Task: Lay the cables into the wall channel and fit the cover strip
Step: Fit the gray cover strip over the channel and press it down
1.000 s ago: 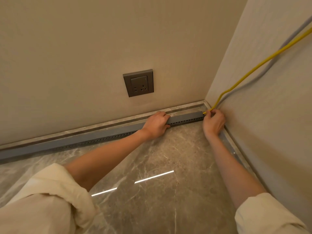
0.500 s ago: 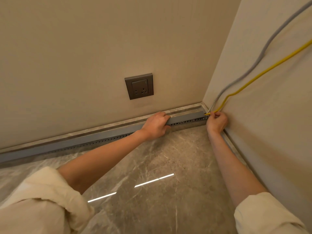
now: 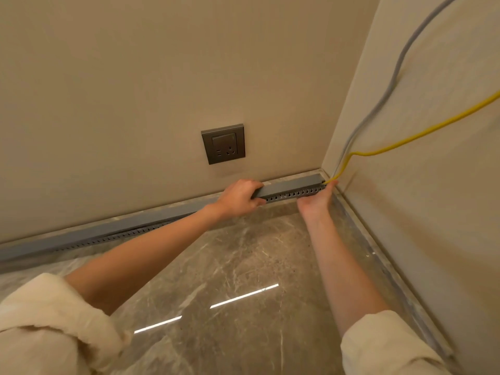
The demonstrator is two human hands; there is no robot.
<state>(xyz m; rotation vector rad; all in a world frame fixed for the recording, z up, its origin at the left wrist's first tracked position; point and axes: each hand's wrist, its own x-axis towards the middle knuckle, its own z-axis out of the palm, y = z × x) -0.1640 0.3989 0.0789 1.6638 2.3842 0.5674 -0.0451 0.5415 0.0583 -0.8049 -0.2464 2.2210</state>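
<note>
A long grey slotted wall channel (image 3: 290, 188) runs along the foot of the back wall to the corner, its grey cover on top. My left hand (image 3: 240, 197) grips over the channel's top, a little left of the corner. My right hand (image 3: 319, 199) is at the channel's corner end, fingers pointing up along its front, touching the yellow cable (image 3: 405, 140) where it goes in. The yellow cable and a grey cable (image 3: 392, 82) hang down the right wall into the corner.
A dark wall socket (image 3: 223, 143) sits on the back wall above the channel. The floor is glossy grey marble (image 3: 243, 266) with a stone skirting strip (image 3: 378, 244) along the right wall. Cream sleeves are rolled up on both arms.
My right hand has turned and dropped from a fist at the corner to an extended hand along the channel's front. The two cables have spread apart on the right wall. My left hand stays put.
</note>
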